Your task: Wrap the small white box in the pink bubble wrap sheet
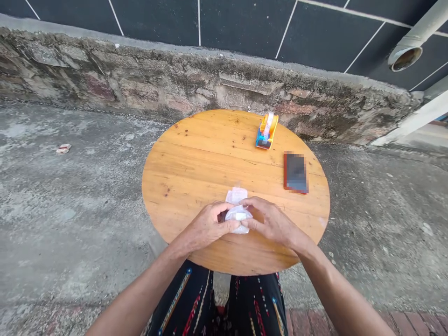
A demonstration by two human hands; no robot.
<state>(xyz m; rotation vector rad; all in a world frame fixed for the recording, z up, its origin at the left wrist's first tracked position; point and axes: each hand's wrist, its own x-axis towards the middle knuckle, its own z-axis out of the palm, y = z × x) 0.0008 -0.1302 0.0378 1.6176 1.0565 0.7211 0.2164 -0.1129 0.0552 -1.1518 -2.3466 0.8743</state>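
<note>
Both my hands meet over the near half of a round wooden table [196, 158]. Between them is a small white packet [238, 205] of crinkled paper or plastic, its upper flap sticking out beyond my fingers. My left hand [208, 226] pinches the packet's left side with thumb and fingers closed. My right hand [269, 219] pinches its right side the same way. The packet rests on or just above the tabletop; my fingers hide its lower part.
An orange and blue tape dispenser [267, 130] stands at the table's far edge. A phone in a red case [296, 172] lies flat at the right. A rough stone kerb [175, 79] runs behind the table, a white pipe [413, 42] upper right, concrete ground around.
</note>
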